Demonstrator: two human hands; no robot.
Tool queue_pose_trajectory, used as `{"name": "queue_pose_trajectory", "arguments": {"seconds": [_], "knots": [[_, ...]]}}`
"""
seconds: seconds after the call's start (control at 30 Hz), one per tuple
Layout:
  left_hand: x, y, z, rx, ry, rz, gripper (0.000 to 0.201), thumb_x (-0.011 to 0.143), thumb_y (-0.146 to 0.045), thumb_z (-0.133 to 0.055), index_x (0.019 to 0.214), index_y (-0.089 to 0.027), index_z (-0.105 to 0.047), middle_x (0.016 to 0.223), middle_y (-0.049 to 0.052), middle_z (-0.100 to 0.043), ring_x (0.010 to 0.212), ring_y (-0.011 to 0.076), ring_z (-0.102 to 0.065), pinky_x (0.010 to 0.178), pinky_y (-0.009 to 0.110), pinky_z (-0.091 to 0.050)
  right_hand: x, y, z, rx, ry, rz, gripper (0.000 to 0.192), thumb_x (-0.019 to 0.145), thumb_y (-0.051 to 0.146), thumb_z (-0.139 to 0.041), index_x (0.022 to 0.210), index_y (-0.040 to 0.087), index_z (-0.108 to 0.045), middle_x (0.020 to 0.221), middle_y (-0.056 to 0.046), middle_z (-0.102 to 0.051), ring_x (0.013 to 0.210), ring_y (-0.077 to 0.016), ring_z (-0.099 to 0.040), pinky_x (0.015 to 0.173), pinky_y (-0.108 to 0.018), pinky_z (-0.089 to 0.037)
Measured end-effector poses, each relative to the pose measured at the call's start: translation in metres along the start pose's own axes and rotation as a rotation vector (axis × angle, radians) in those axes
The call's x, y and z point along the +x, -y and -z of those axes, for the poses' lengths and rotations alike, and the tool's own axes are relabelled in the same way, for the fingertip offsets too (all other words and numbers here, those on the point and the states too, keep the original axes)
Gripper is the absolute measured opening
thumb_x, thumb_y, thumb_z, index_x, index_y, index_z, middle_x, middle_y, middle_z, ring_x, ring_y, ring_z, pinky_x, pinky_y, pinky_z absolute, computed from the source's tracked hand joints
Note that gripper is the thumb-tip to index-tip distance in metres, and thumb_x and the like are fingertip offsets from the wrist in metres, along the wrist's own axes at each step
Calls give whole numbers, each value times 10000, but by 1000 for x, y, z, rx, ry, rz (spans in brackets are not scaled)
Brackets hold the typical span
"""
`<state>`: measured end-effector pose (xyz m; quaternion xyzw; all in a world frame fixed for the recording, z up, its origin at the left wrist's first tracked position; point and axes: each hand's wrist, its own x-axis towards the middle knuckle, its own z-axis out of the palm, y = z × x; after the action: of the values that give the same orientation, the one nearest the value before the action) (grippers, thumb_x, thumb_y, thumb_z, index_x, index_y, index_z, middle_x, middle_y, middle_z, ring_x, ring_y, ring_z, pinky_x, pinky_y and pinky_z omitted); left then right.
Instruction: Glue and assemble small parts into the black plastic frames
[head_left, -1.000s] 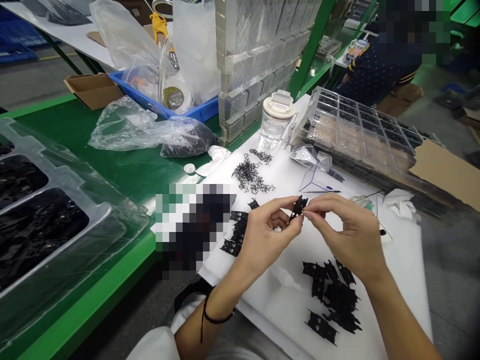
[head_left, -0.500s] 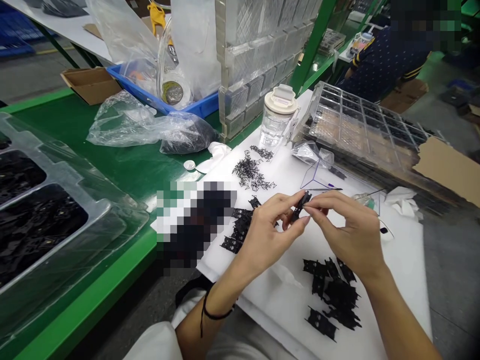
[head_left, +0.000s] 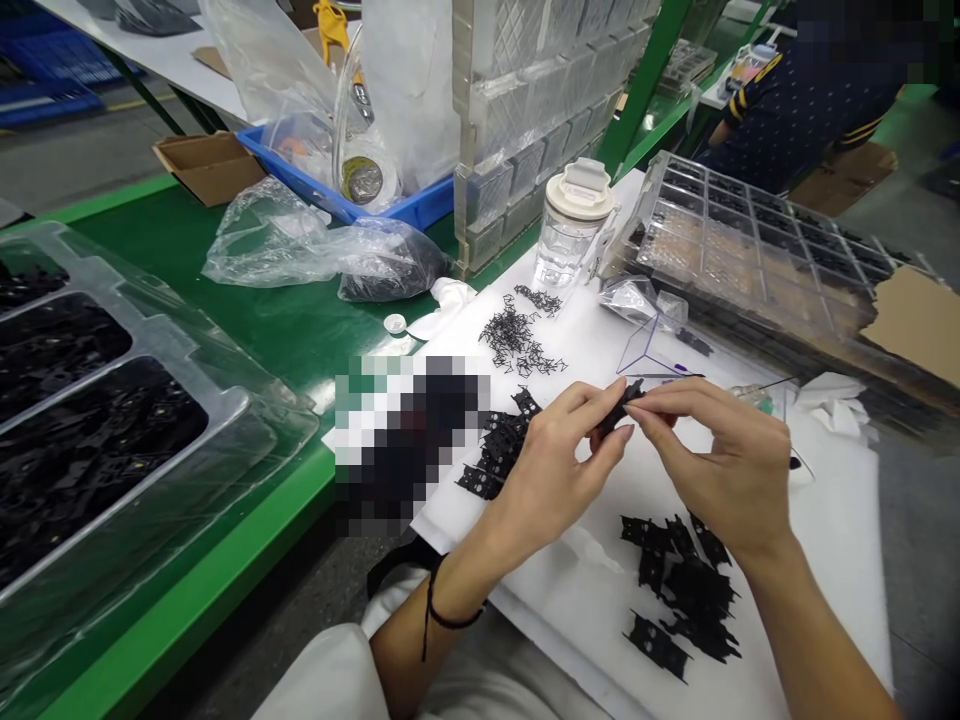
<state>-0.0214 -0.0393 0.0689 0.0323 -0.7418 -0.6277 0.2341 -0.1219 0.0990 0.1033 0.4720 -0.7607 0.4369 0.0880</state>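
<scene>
Above a white foam sheet [head_left: 840,520], my left hand [head_left: 559,470] and my right hand [head_left: 724,455] pinch one small black plastic part [head_left: 621,405] between their fingertips. A heap of the same black parts [head_left: 682,585] lies on the sheet below my right hand. More black parts [head_left: 499,450] lie beside my left hand. A scatter of small black wire clips [head_left: 517,340] lies farther back on the sheet.
A clear jar with a white lid [head_left: 574,225] stands behind the clips. A clear compartment tray [head_left: 757,250] lies at back right, clear trays of black parts [head_left: 90,420] at left. Plastic bags [head_left: 322,245] and a blue bin [head_left: 420,208] sit behind. Another person [head_left: 810,90] is seated far right.
Both hands have stayed together on the black part, turning it slightly. The view has shifted a little, moving everything rightward in the picture.
</scene>
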Motion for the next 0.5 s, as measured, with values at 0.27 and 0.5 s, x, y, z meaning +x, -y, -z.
{"name": "queue_pose_trajectory", "arguments": {"seconds": [0.27, 0.5], "knots": [[-1, -1, 0, -54, -23, 91, 426, 981, -256, -674, 1402, -191, -668, 1025, 77, -687, 852, 181, -625, 751, 303, -533, 1, 1, -2, -16, -11, -43, 143, 920, 79, -705, 920, 220, -730, 884, -24, -730, 751, -164, -641, 701, -332, -530], [2, -5, 0, -242, -91, 246, 308, 935, -275, -742, 1211, -141, -770, 966, 88, -768, 705, 162, -687, 618, 279, -595, 5, 1, -3, -3, -41, -76, 134, 942, 110, -663, 910, 227, -719, 862, -30, -728, 743, -179, -639, 665, -340, -536]]}}
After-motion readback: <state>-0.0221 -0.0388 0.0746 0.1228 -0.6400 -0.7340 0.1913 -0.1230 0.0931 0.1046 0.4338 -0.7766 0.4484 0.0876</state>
